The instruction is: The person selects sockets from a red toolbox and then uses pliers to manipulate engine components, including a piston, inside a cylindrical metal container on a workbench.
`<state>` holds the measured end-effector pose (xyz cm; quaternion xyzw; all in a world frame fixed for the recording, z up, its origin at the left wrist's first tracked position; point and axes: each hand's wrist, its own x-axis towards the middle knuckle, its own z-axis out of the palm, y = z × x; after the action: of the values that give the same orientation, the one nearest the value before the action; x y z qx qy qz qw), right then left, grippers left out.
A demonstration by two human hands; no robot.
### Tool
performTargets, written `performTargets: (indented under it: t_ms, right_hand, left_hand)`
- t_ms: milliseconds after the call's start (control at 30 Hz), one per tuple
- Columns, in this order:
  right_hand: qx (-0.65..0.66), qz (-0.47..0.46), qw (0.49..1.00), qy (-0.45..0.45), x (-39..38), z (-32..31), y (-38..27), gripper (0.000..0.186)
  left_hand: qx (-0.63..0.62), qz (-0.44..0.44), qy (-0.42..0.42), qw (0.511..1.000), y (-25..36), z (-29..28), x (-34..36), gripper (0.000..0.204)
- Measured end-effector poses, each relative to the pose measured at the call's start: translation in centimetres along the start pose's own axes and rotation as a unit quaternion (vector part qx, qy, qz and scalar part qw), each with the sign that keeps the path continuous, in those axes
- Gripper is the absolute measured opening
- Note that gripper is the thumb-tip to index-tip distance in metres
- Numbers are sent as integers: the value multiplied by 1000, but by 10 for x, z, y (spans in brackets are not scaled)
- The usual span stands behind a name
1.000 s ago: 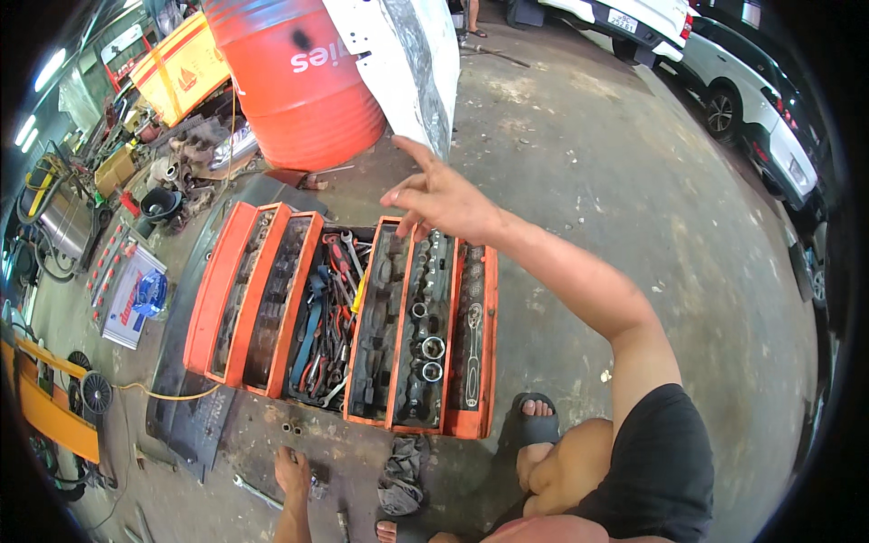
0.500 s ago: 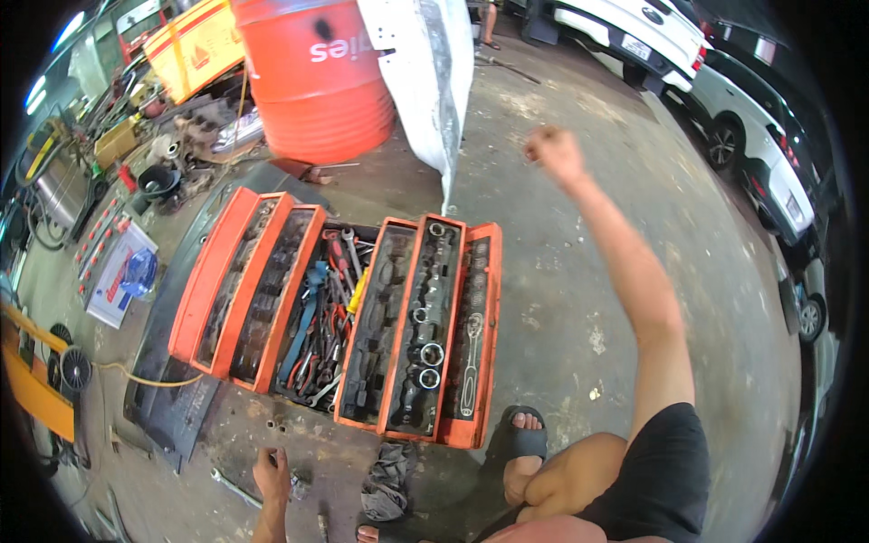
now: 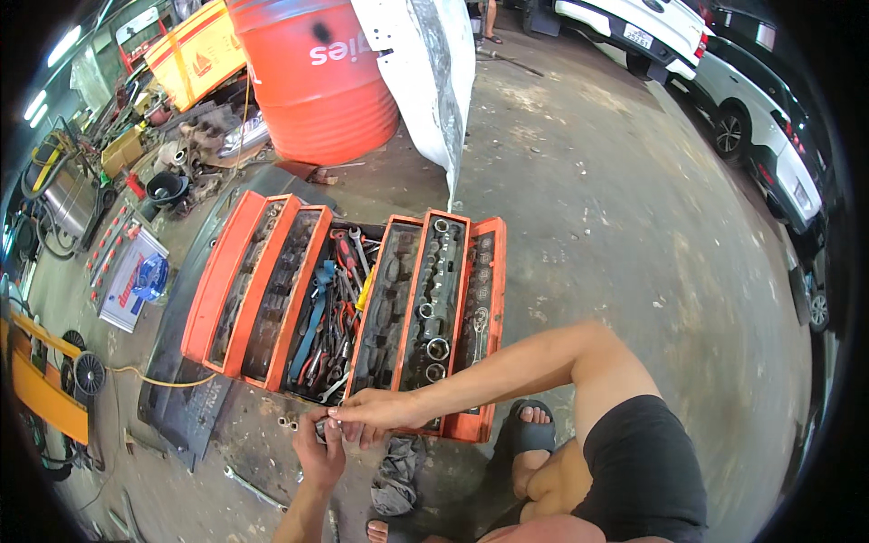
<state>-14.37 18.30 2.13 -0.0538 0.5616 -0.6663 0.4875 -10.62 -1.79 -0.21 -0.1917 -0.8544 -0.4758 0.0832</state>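
My left hand (image 3: 320, 452) and my right hand (image 3: 376, 409) meet just in front of an open orange cantilever toolbox (image 3: 240, 286), their fingers closed around a small object that I cannot make out. The toolbox's trays hold sockets (image 3: 436, 348) and a ratchet (image 3: 481, 322); its middle is packed with wrenches and pliers (image 3: 321, 335). A crumpled grey cloth (image 3: 394, 480) lies below my right hand. Two small sockets (image 3: 288, 422) are on the floor beside my left hand, and a combination wrench (image 3: 256, 489) lies lower left.
A red drum (image 3: 312, 90) with a white metal panel (image 3: 425, 81) stands behind the toolbox. A dark panel (image 3: 186, 380) lies under its left side. A battery (image 3: 131, 281), vacuum (image 3: 63, 199), orange cart (image 3: 50, 394) and parts are left. Parked vehicles (image 3: 760, 136) line the right; someone's legs (image 3: 489, 23) show behind.
My right hand has swung down and left from beyond the toolbox to join my left hand, which has moved slightly up and right. Both now close on something small.
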Motion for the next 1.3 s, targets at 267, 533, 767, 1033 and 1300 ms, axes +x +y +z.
performTargets:
  t_ms: [267, 533, 767, 1033, 1300]
  right_hand:
    - [-28, 0, 999, 37, 16, 14, 17, 57]
    - [-102, 37, 992, 66, 11, 12, 16, 42]
    - [-140, -5, 986, 85, 9, 18, 7, 29]
    - [-195, -72, 976, 70, 5, 24, 11, 32]
    - [-291, -144, 940, 101, 14, 25, 39, 40]
  left_hand:
    - [-35, 3, 47, 998, 7, 0, -27, 29]
    - [42, -30, -48, 998, -8, -2, -38, 36]
    - [57, -138, -71, 986, 1, -12, -39, 33]
    - [19, -149, -106, 983, 6, -9, -58, 23]
    - [-36, -135, -28, 990, 14, -8, -60, 30]
